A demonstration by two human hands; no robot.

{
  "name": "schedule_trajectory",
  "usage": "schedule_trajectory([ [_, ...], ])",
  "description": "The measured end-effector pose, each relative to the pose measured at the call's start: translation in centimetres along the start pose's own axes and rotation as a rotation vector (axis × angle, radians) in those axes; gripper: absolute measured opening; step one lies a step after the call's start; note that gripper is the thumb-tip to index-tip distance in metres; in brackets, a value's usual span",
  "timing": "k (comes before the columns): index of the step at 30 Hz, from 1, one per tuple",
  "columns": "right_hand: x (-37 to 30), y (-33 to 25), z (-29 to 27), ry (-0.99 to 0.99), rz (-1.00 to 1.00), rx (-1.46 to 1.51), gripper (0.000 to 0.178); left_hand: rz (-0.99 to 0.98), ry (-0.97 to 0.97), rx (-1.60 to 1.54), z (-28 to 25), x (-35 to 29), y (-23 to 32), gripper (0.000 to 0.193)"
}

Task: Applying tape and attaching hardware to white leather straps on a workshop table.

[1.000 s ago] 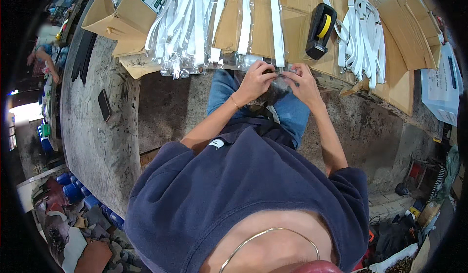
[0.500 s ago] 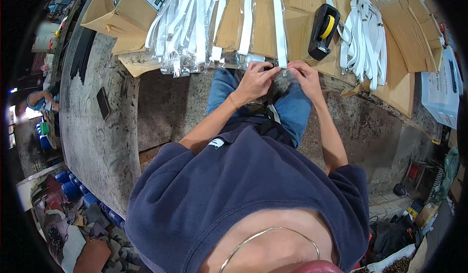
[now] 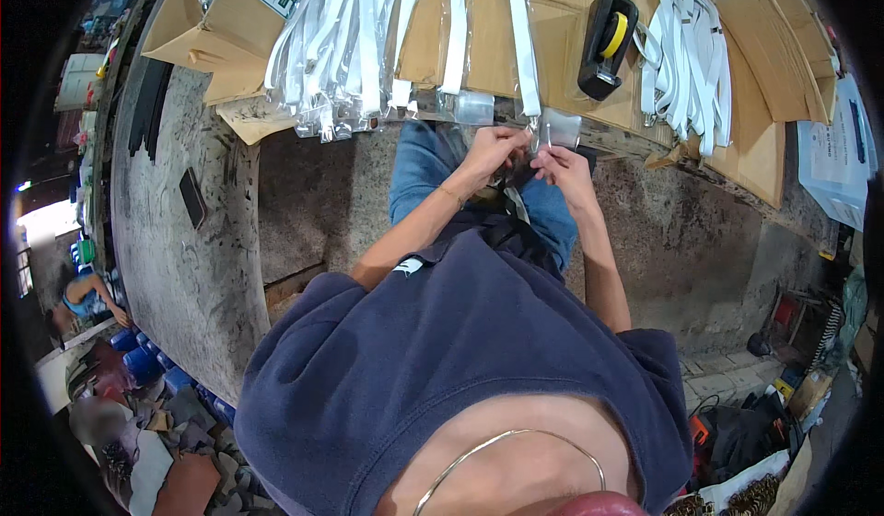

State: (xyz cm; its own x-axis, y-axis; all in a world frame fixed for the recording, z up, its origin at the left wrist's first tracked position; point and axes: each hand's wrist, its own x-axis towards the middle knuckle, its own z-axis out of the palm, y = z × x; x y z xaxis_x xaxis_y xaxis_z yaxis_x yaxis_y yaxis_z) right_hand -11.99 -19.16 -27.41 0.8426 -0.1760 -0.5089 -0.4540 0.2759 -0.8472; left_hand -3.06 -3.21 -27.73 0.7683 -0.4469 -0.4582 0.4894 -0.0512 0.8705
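A white strap (image 3: pixel 523 60) with a metal end fitting lies in front of me, its near end reaching the table edge. At that end, the thumb and fingers of my left hand (image 3: pixel 490 155) are pinched on the strap's metal fitting. My right hand (image 3: pixel 569 173) is just right of it, thumb and fingers pressed together where a clear plastic bag (image 3: pixel 562 127) meets the fingertips; what exactly they grip is too small to tell. Left of these lies another white strap (image 3: pixel 455 37) in a clear bag. Both hands are above my lap.
Bagged white straps (image 3: pixel 368 56) are piled at the left, beside an open carton (image 3: pixel 207 51). A black tape dispenser (image 3: pixel 600 79) with yellow core stands right, near loose white straps (image 3: pixel 686 56). A phone (image 3: pixel 192 197) lies on the left table. Another person (image 3: pixel 87 295) is far left.
Both hands have come slightly nearer my body, and the right hand has dropped lower, uncovering the clear plastic by the strap's end. The person far left has moved nearer.
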Motion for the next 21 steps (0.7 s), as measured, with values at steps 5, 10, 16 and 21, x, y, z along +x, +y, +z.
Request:
schedule_trajectory([
  [5,0.1,0.8,-0.9,-0.008,-0.072,-0.132,0.017,-0.019,0.011,-0.066,0.7,0.2,-0.2,0.023],
  [10,-0.1,1.1,-1.7,-0.010,-0.116,-0.115,0.014,-0.113,-0.058,-0.212,2.0,1.3,1.5,0.023],
  [16,-2.0,-0.7,-1.2,0.014,-0.031,-0.129,0.031,-0.102,0.037,-0.282,2.6,2.9,1.5,0.019],
  [21,-4.2,-0.4,-1.0,-0.086,-0.055,0.148,0.035,-0.081,0.081,-0.292,2.2,3.0,2.1,0.021],
])
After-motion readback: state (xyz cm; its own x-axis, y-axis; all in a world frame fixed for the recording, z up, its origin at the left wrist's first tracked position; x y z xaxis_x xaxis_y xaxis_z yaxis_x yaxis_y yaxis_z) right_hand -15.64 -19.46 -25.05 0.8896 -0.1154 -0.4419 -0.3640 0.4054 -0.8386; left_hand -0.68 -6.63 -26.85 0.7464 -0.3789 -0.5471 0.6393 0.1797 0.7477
